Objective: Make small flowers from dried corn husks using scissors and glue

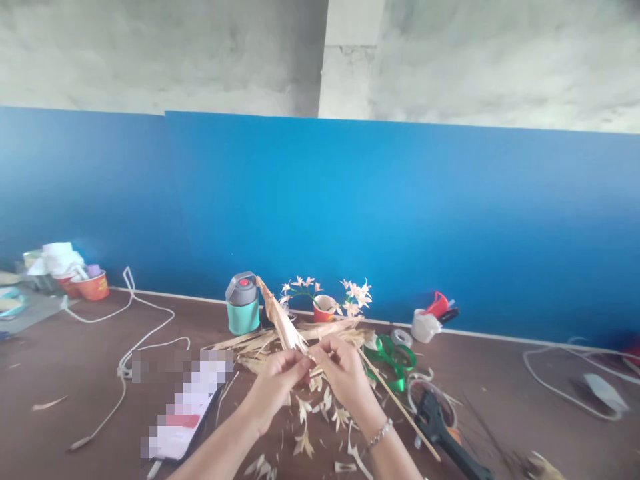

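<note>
A dried corn husk [284, 323] stands tilted up from between my hands, its tip leaning left. My left hand [284, 381] pinches its lower end with thumb and fingers. Close against it, my right hand [338, 371] is also closed on the husk's lower end. The exact grip point is partly hidden by the fingers. Behind the hands lies a pile of dried husks [330, 328]. Below them, small pale star-shaped husk flowers [303, 443] and scraps are scattered on the brown table [120, 427].
Behind stand a teal bottle [243, 313], a red cup [324, 311] and sprays of pale flowers [357, 293]. Rightward are green ribbon [395, 363], a tape roll [401, 338] and a dark glue gun [443, 430]. A phone [187, 413] and white cable [125, 343] lie left. A blue partition [350, 200] rises behind.
</note>
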Tool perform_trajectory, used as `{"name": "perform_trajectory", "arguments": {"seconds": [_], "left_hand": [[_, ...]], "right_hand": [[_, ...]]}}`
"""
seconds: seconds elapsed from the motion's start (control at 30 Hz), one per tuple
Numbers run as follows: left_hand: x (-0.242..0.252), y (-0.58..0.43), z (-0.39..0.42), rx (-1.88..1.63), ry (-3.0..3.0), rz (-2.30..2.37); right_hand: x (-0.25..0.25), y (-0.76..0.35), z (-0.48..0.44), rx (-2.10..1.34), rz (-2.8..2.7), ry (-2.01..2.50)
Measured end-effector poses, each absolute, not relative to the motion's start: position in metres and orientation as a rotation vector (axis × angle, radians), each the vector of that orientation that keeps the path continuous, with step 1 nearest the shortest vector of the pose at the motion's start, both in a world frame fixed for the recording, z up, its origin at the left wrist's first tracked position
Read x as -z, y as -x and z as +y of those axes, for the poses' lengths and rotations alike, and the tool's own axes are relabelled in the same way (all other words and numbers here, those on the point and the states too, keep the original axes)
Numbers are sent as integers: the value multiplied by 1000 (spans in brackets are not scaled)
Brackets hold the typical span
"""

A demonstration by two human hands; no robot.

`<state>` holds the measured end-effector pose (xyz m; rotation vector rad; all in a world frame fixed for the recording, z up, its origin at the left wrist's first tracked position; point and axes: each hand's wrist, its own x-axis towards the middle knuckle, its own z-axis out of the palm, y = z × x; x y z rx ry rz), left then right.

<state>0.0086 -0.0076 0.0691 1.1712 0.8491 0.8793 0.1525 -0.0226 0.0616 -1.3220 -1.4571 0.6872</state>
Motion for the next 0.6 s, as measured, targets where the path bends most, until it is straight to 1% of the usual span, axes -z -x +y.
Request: {"name": "perform_trajectory", "arguments": {"seconds": [0.1,0.2,0.33,0.47,0.6], "left_hand": [[-70,-9,-8,-888,-1157,875],[-67,-12,-8,-909,-1145,862],[-58,-17,-7,-947,-1096,848],[-44,-18,-9,-971,-1016,830],[-31,-15,-17,-947,-1083,811]], "right_hand": [[-60,-150,-22,-567,-1463,1363],[-61,-150,-21,-577,-1446,1338],[-60,-156,-16,-721,-1355,1260],[-56,-161,-19,-957,-1169,1241],[-47,-156,-33,-1127,-1274,1095]]}}
